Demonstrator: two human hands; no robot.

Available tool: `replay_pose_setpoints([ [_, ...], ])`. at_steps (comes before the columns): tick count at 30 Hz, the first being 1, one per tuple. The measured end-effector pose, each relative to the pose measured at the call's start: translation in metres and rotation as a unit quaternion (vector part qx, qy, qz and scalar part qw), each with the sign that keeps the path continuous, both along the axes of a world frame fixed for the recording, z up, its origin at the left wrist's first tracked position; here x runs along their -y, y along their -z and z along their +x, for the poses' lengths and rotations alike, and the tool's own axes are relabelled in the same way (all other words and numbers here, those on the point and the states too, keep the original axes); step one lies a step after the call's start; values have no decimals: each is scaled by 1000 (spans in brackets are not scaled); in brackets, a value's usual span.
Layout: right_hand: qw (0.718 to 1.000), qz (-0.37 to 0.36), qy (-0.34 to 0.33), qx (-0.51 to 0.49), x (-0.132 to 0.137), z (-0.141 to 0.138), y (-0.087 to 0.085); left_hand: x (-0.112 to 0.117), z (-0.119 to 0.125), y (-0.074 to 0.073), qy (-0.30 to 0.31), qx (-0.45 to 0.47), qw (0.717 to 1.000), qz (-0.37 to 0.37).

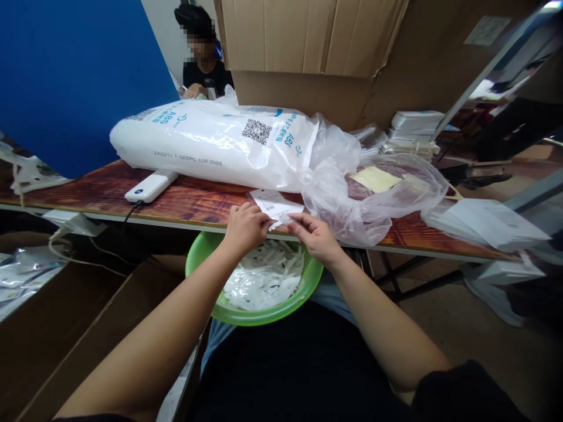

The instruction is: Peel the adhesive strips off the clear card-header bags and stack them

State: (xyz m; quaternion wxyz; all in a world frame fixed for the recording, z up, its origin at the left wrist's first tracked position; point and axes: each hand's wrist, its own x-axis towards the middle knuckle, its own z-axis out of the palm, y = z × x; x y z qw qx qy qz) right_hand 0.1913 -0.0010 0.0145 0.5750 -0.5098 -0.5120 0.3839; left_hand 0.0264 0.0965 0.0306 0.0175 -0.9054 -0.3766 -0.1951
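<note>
At the front edge of the table, my left hand (247,230) is closed, its thumb and finger pinching the near edge of a small clear plastic bag. A white printed card (271,203) shows in or under that plastic. My right hand (317,239) is closed too, with a whitish bit of clear plastic (285,218) between thumb and forefinger. Whether this bit is joined to the bag I cannot tell. Just below both hands, a green basin (259,318) rests on my lap, holding many white and clear strips (264,278).
A large white printed sack (206,143) lies along the table (197,205). Crumpled clear bags (338,199), a white device (150,186) with a cable, and white cards (497,223) lie around it. Cardboard (308,35) stands behind. Another person (206,73) sits across.
</note>
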Motion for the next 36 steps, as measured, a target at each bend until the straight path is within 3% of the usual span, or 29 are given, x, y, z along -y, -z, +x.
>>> replay_pose_setpoints([
  [3, 984, -3, 106, 145, -10, 15, -6, 2, 6, 4, -53, 5, 998, -15],
  [5, 952, -40, 144, 267, -18, 22, -11, 4, 9, 6, -76, 12, 997, -23],
  [9, 904, -55, 92, 413, -37, 26, -19, 7, 14, 9, -105, 15, 994, -28],
  [14, 893, 3, 29, 450, -56, 21, -17, 10, 18, 11, -126, 12, 992, -30],
  [21, 867, 43, 128, 480, -69, 11, -8, 10, 16, 14, -125, 29, 991, -26],
  [28, 848, 87, 102, 512, -62, 9, -2, 5, 22, 13, -135, 88, 987, -14],
  [36, 851, 122, 111, 498, -67, 3, -3, -14, 23, 11, -118, 147, 982, -24],
])
